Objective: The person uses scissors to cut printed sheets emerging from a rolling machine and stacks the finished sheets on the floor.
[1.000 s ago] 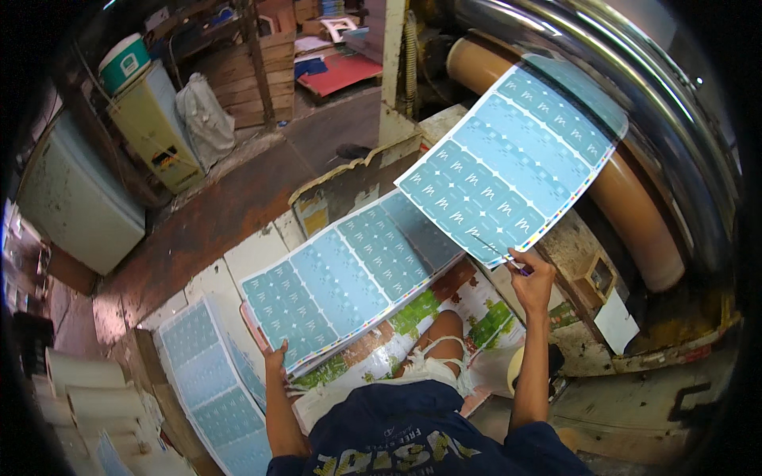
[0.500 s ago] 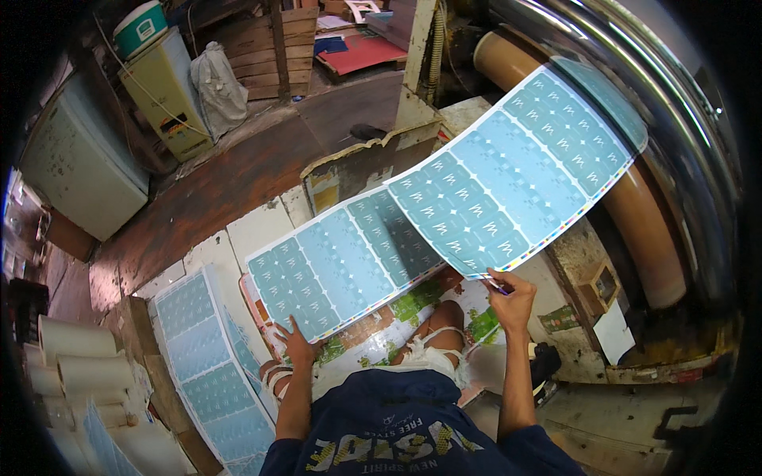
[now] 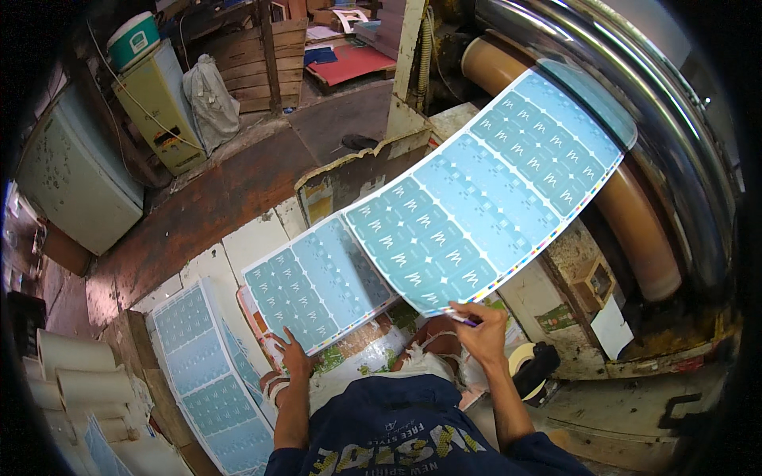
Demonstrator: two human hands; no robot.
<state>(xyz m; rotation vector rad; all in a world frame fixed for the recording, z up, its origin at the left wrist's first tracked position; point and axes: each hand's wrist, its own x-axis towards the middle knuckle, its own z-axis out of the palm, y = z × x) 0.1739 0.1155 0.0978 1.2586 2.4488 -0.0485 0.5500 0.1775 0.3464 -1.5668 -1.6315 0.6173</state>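
Note:
A long printed sheet [image 3: 476,194] in teal and pale blue bands comes down from the metal rollers at the upper right. My right hand [image 3: 486,337] pinches its near lower edge, with a thin purple tool of unclear kind [image 3: 470,321] also between the fingers. Beneath the hanging end, another sheet of the same print [image 3: 295,289] lies flat, partly covered by it. At that sheet's near left corner rests my left hand [image 3: 295,355], fingers spread and touching the edge.
Chrome rollers [image 3: 603,63] and a brown roller [image 3: 643,230] stand at the right. More printed sheets [image 3: 210,373] lie stacked at the lower left, near a wooden beam [image 3: 155,373]. Pale paper rolls [image 3: 83,353] sit far left. A tape roll [image 3: 522,361] is by my right forearm.
My right hand has moved left and nearer, drawing the hanging sheet further out of the rollers and over the flat one. My left hand stays at the flat sheet's corner.

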